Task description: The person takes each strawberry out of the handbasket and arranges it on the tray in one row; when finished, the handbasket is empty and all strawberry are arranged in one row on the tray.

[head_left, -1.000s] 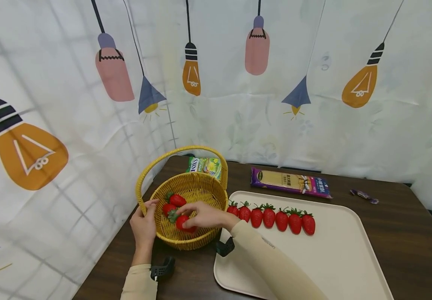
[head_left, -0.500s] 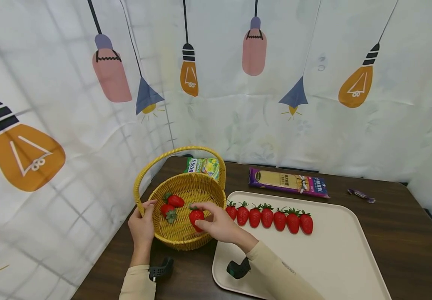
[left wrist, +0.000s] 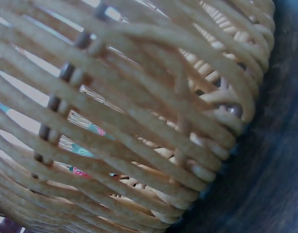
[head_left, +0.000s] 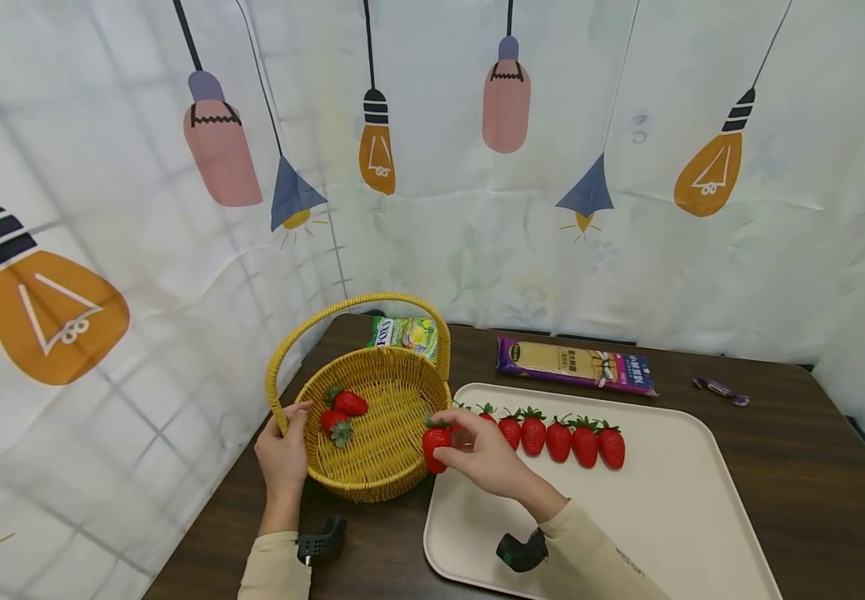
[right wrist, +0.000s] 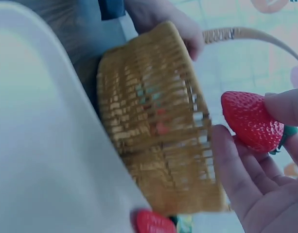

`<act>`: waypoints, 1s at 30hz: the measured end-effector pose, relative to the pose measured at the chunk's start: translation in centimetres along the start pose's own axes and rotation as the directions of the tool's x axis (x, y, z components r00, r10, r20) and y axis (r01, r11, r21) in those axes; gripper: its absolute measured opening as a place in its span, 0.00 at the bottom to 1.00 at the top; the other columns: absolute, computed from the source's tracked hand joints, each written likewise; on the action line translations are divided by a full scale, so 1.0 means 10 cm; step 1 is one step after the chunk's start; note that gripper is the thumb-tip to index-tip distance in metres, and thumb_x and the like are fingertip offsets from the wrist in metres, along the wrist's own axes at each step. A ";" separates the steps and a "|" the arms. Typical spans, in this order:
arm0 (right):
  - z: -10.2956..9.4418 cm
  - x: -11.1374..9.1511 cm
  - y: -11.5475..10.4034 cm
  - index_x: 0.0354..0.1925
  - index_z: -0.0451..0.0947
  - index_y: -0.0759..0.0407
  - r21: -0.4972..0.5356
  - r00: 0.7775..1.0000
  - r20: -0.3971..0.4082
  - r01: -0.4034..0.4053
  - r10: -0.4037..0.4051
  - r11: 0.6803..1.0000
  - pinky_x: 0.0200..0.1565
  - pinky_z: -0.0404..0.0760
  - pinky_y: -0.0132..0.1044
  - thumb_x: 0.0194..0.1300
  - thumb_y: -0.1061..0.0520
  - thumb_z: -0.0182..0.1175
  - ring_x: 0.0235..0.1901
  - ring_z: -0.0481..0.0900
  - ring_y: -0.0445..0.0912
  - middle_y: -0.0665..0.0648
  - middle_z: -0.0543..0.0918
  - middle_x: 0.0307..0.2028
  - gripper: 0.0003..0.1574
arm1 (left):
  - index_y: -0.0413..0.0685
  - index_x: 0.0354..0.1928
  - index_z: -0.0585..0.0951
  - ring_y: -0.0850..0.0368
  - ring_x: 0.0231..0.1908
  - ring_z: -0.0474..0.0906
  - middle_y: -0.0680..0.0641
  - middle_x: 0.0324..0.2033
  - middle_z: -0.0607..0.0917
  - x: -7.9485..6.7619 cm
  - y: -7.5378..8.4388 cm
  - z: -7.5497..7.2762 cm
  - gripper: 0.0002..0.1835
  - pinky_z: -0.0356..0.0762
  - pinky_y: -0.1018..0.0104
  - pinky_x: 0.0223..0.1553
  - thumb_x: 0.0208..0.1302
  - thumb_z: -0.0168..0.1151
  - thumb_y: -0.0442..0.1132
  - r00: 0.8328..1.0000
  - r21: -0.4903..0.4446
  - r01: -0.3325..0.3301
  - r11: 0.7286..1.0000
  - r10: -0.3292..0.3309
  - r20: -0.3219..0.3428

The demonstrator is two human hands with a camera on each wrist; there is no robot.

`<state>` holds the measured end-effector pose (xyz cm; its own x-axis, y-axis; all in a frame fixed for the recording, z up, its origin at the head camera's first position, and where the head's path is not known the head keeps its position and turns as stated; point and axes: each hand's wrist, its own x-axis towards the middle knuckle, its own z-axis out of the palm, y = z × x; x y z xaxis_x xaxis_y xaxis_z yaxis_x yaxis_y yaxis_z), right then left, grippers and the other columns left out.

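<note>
A yellow wicker basket (head_left: 372, 479) with a tall handle stands at the left of the table, two strawberries (head_left: 350, 403) lying inside it. My left hand (head_left: 282, 454) grips the basket's left rim near the foot of the handle. Just past the basket's right rim, my right hand (head_left: 488, 458) pinches a red strawberry (head_left: 436, 446) between thumb and fingers, over the edge of the beige tray (head_left: 590, 533). In the right wrist view that strawberry (right wrist: 251, 121) shows its green leaves toward the palm. Basket weave (left wrist: 114, 111) fills the left wrist view; the left fingers are hidden there.
Several strawberries (head_left: 558, 440) stand in a row along the tray's back left part, some partly behind my right hand. Behind lie a purple pasta pack (head_left: 575, 365) and a small wrapped candy (head_left: 721, 390). A green FOX'S bag (head_left: 406, 335) sits behind the basket.
My right hand has lifted a strawberry out of the basket and carried it right, past the rim to the tray's edge. The left hand has kept its hold on the basket.
</note>
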<state>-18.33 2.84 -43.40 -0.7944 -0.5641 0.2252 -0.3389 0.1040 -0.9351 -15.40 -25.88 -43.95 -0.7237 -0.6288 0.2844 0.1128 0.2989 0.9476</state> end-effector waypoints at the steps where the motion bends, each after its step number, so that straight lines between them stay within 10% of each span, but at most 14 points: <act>1: -0.03 -0.01 0.05 0.58 0.75 0.57 -0.016 1.000 -0.013 0.000 0.000 1.000 0.36 0.80 0.35 0.65 0.60 0.64 0.39 0.80 0.50 0.57 0.80 0.50 0.23 | 0.34 0.44 0.85 0.61 0.22 0.60 0.33 0.45 0.85 0.00 0.00 0.00 0.12 0.59 0.67 0.32 0.70 0.57 0.36 1.000 0.002 0.001 1.000 -0.001 0.001; 14: -0.45 -0.21 0.17 0.57 0.76 0.59 -0.057 0.988 -0.124 -0.096 0.089 0.994 0.35 0.81 0.37 0.63 0.60 0.66 0.37 0.79 0.49 0.62 0.79 0.50 0.24 | 0.35 0.44 0.85 0.66 0.13 0.51 0.65 0.24 0.80 0.02 -0.07 -0.03 0.13 0.56 0.64 0.22 0.70 0.57 0.38 1.000 -0.002 -0.011 1.000 0.011 0.005; 22: -0.87 -0.31 0.28 0.57 0.77 0.55 -0.167 0.958 -0.239 -0.200 0.157 0.965 0.34 0.82 0.40 0.64 0.60 0.65 0.40 0.81 0.52 0.60 0.78 0.52 0.23 | 0.33 0.44 0.84 0.65 0.16 0.53 0.61 0.33 0.85 0.01 -0.04 -0.03 0.14 0.57 0.64 0.26 0.71 0.57 0.38 1.000 -0.002 -0.002 1.000 0.002 0.014; 30: -1.37 -0.52 0.35 0.58 0.74 0.58 -0.199 0.923 -0.312 -0.295 0.225 0.935 0.42 0.83 0.47 0.67 0.56 0.63 0.43 0.82 0.53 0.64 0.77 0.53 0.23 | 0.38 0.45 0.86 0.67 0.14 0.52 0.58 0.20 0.75 0.09 -0.23 0.00 0.13 0.58 0.64 0.25 0.70 0.58 0.39 1.000 0.010 0.010 1.000 -0.011 0.012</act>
<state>-22.28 17.37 -44.12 -0.9668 -0.2418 0.0831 -0.1828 0.4262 -0.8860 -16.32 -27.14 -45.81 -0.7332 -0.6230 0.2726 0.0982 0.2997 0.9490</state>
